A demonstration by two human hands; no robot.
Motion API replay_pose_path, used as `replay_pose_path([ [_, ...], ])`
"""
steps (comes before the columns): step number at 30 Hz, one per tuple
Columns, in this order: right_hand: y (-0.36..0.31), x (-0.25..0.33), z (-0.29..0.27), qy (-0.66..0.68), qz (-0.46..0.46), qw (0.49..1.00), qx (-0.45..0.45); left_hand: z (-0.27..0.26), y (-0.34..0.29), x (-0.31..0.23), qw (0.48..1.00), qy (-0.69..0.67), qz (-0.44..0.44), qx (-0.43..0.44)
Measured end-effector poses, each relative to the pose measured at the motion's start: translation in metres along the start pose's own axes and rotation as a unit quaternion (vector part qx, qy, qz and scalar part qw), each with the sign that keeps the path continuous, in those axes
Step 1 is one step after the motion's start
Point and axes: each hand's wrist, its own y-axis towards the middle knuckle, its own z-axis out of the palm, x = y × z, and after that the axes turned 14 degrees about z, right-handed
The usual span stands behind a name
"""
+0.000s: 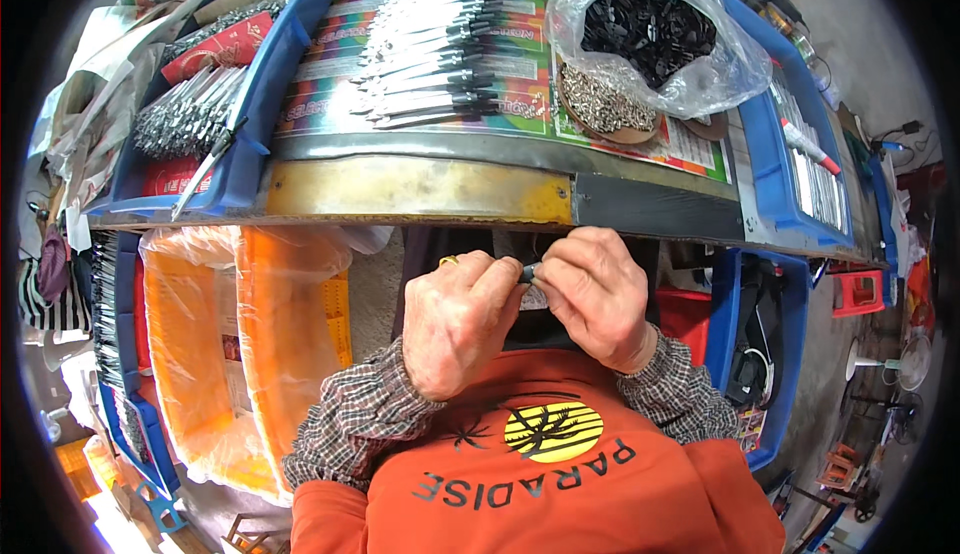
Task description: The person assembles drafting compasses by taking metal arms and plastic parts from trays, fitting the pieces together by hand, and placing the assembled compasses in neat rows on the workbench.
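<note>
Just below the table's front edge, my left hand (458, 319) and my right hand (595, 299) meet, both pinching a small dark and silvery piece (528, 274) between their fingertips. What the piece is stays mostly hidden by the fingers. A ring shows on my left hand. On the table above lies a row of silvery tools with dark handles (430, 44) on colourful printed sheets. A clear plastic bag (690, 79) holding small black parts sits at the right, partly over a round dish of small silvery parts (600, 104).
A blue tray of silvery pieces (185, 119) stands at the left, another blue tray (800, 169) at the right. Orange bins lined with plastic (240, 354) stand below left. A blue crate (755, 354) and red stools (860, 294) are at the right.
</note>
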Motion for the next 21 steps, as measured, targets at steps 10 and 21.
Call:
replay_pose_path([
  [10, -0.003, -0.009, 0.007, -0.083, -0.120, 0.989, -0.030, -0.004, 0.003, 0.007, 0.999, 0.038, 0.024, 0.008],
  [21, 0.022, -0.028, -0.004, -0.023, -0.007, 0.998, -0.064, -0.027, 0.037, 0.078, 0.992, 0.118, 0.026, -0.039],
])
